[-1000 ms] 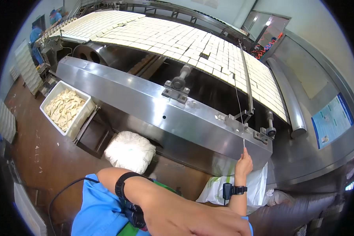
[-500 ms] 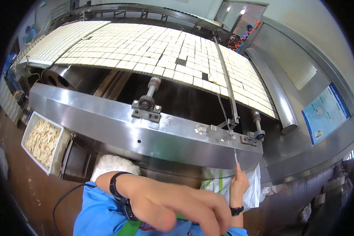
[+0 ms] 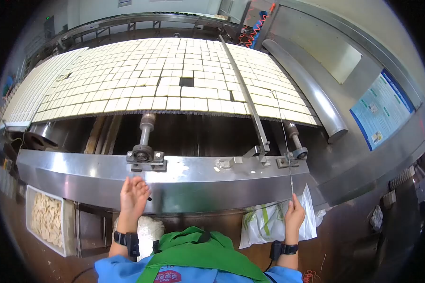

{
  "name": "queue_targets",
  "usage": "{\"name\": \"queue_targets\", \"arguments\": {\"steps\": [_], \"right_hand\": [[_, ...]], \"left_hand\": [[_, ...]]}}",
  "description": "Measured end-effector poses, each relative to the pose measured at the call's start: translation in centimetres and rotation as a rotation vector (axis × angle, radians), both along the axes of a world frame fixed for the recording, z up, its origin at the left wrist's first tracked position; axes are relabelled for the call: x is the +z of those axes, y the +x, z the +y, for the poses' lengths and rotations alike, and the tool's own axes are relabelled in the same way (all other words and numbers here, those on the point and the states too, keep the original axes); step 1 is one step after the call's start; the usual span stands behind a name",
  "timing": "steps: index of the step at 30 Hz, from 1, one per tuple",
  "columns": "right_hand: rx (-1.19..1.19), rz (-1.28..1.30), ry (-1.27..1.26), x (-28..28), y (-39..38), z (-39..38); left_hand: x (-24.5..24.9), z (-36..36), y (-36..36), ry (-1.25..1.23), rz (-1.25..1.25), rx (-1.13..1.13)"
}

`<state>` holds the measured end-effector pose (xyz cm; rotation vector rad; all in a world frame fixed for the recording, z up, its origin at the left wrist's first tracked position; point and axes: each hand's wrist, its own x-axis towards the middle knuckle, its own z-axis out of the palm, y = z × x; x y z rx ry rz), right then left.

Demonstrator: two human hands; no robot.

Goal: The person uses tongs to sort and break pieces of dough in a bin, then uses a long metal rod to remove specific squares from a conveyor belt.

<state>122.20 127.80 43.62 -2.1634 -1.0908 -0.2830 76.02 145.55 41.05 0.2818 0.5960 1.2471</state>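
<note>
My right hand (image 3: 294, 216) is closed around the lower end of a long thin metal rod (image 3: 285, 144). The rod reaches up past the conveyor's front frame, and its bent tip lies over the pale square pieces (image 3: 174, 101) on the mesh belt. These pieces sit in close rows, with a few dark gaps between them. My left hand (image 3: 135, 195) is raised in front of the steel frame (image 3: 85, 177), palm showing and fingers loosely bent apart, holding nothing. Each wrist wears a dark band.
A slanted metal bar (image 3: 244, 89) crosses the belt. At right are a steel roller (image 3: 311, 94) and a blue-edged poster (image 3: 382, 111). A white bin (image 3: 70, 226) of pale scraps stands lower left. Below the frame lies a white and green sack (image 3: 269, 224).
My left hand has moved left and forward from close to the camera. The rod's tip now shows over the pieces right of the bar. The view has shifted.
</note>
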Motion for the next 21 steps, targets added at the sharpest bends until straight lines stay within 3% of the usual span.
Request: {"name": "queue_targets", "arguments": {"steps": [7, 9, 13, 21], "right_hand": [[-0.038, 0.206, -0.073, 2.0, 3.9, 1.1], [-0.194, 0.292, -0.155, 2.9, 4.4, 1.3], [-0.100, 0.205, 0.004, 1.8, 6.3, 1.4], [-0.031, 0.292, -0.021, -1.1, 12.2, 0.0]], "left_hand": [[-10.4, -3.4, -4.9, -0.336, 0.175, 0.212], [-13.0, -4.2, -5.7, -0.412, 0.168, 0.258], [-17.0, -5.9, -6.2, -0.577, 0.188, 0.343], [-24.4, -8.3, -5.3, -0.680, 0.317, 0.314]]}}
